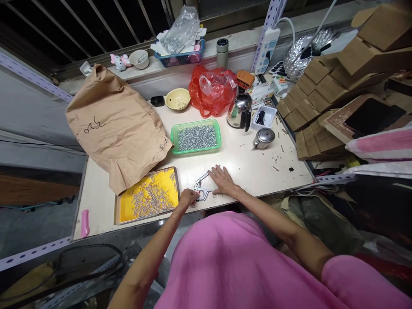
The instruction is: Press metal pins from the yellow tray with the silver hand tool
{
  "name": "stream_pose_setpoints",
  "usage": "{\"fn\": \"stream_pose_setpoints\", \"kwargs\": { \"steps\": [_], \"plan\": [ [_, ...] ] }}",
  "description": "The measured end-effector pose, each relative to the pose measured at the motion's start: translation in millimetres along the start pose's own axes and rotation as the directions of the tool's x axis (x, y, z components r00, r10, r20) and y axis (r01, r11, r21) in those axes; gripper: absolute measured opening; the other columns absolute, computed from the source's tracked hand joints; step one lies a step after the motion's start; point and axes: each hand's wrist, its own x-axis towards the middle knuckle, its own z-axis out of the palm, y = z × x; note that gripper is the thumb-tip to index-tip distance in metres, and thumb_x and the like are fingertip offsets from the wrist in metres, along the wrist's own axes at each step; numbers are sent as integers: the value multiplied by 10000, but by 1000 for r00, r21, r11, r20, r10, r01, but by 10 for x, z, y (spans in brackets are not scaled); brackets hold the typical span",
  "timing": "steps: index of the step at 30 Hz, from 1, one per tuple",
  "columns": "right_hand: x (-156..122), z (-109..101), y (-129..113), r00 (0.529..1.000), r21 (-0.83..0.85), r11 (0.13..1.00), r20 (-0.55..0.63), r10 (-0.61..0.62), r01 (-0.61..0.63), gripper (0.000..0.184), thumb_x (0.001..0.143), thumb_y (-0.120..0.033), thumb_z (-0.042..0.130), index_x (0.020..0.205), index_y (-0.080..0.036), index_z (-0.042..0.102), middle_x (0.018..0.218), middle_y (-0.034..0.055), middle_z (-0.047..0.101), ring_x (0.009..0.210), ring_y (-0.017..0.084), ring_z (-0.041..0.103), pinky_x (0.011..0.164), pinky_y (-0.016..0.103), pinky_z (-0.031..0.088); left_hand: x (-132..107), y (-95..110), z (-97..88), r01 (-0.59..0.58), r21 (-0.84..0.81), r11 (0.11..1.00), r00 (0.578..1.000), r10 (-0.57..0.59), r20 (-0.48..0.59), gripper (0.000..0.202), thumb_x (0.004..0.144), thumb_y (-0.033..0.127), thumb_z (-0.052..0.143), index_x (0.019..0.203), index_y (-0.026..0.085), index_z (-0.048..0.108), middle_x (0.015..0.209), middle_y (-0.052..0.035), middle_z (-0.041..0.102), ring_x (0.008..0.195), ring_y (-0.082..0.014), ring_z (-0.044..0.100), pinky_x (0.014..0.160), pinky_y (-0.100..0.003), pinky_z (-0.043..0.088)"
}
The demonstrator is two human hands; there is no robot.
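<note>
My left hand (pixel 187 198) is pinched shut at the front edge of the white table (pixel 244 163), touching a small metal clamp tool (pixel 201 189); what its fingers hold is too small to make out. My right hand (pixel 222 180) lies flat and open on the table, fingers spread, pressing on the right side of the same tool. Just left of my left hand is a wooden tray with a yellow base (pixel 148 197) holding several small metal pins. Behind the tool stands a green basket (pixel 195 136) full of metal pins.
A big brown paper sack (pixel 112 124) lies at the left, overlapping the tray. A kettle (pixel 240 110), its lid (pixel 264 137), a red plastic bag (pixel 210 90) and a yellow bowl (pixel 177 99) stand behind. Stacked cardboard boxes (pixel 322 98) crowd the right. A pink knife (pixel 85 223) lies front left.
</note>
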Motion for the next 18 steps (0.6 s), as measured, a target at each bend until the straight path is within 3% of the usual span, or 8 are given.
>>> {"fn": "stream_pose_setpoints", "kwargs": {
  "steps": [8,16,18],
  "plan": [
    [0,-65,-87,999,-92,996,-43,-8,4,933,681,-440,802,1434,-109,361,1294,179,534,1184,327,458,1102,512,227,-54,21,18,31,-37,999,1000,-31,4,172,783,272,665,696,125,687,443,34,532,420,-81,506,521,-188,437],
    [-40,23,-147,998,-93,996,-70,-9,2,636,733,-347,792,1241,-71,529,1124,159,582,1028,276,504,921,389,399,-161,31,12,35,8,999,999,-35,-10,247,823,327,623,675,132,650,490,15,559,484,-109,577,549,-199,445],
    [-56,41,-161,997,-83,997,-76,2,-9,555,744,-319,786,1187,-74,558,1090,147,590,1000,266,509,873,368,416,-236,25,42,0,104,995,996,10,-92,264,845,353,593,717,132,658,598,-25,617,593,-140,624,602,-223,462]
  ]
}}
